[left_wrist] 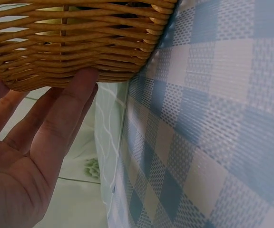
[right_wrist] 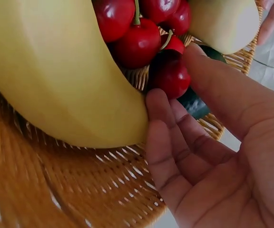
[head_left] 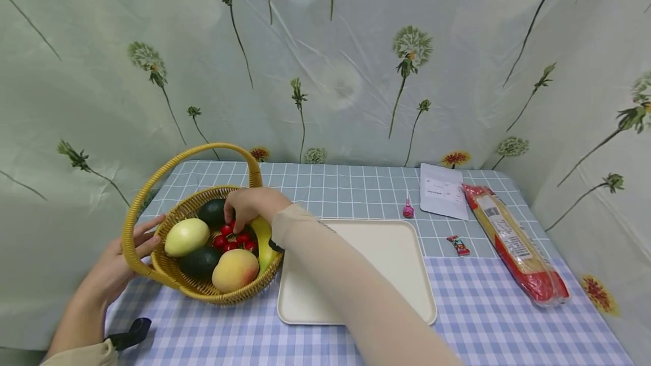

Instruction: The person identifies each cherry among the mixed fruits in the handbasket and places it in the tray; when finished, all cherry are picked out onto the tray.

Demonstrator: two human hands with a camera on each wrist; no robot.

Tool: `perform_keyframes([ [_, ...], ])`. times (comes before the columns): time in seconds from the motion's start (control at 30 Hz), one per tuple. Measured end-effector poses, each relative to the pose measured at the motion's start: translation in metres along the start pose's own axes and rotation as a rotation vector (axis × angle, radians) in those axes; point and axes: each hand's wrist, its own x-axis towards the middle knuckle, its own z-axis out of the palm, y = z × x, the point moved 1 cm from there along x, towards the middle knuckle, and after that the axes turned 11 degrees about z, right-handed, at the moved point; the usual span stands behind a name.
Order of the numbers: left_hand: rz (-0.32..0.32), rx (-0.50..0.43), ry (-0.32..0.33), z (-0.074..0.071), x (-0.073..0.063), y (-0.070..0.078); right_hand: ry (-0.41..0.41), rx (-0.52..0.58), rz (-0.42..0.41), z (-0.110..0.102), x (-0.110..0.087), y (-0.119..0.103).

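A wicker basket point(head_left: 234, 298) with a tall handle stands at the left of the table. My right hand point(head_left: 256, 206) reaches into it; in the right wrist view the thumb and fingertips pinch a dark red cherry point(right_wrist: 175, 78). More cherries point(right_wrist: 137, 43) lie beside it, some with green stems. A banana point(head_left: 264, 242) curves along the basket's right side. My left hand point(head_left: 124, 256) is at the basket's left side; in the left wrist view its extended fingers point(left_wrist: 63, 114) touch the woven wall. The basket also holds a peach point(head_left: 235, 271), a pale yellow-green fruit point(head_left: 187, 237) and dark green fruits point(head_left: 200, 263).
Right of the basket lies a cream tray point(head_left: 305, 304), partly under my right forearm. Farther right are a pink lollipop point(head_left: 408, 209), a small wrapped candy point(head_left: 459, 245), a white pouch point(head_left: 442, 190) and a long red-and-clear package point(head_left: 513, 242). A floral curtain hangs behind.
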Motion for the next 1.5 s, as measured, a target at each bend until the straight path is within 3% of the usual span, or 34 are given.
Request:
perform_keyframes([
  [0.23, -0.009, 0.055, 0.002, 0.000, 0.000, 0.000, 0.024, -0.078, 0.040, 0.002, 0.000, -0.006],
  [0.5, 0.007, 0.045, -0.015, 0.000, 0.001, 0.000, 0.084, -0.096, 0.040, 0.007, -0.002, -0.005],
  [0.97, -0.024, 0.087, 0.005, 0.001, -0.002, 0.000, 0.135, -0.086, -0.128, -0.002, -0.009, 0.014],
  [1.27, -0.030, 0.126, -0.006, 0.002, -0.002, -0.001, 0.141, 0.114, -0.283, -0.013, -0.038, 0.046],
  [1.5, -0.014, 0.080, -0.019, -0.001, -0.003, -0.001, 0.206, 0.248, -0.282, -0.010, -0.068, 0.091],
])
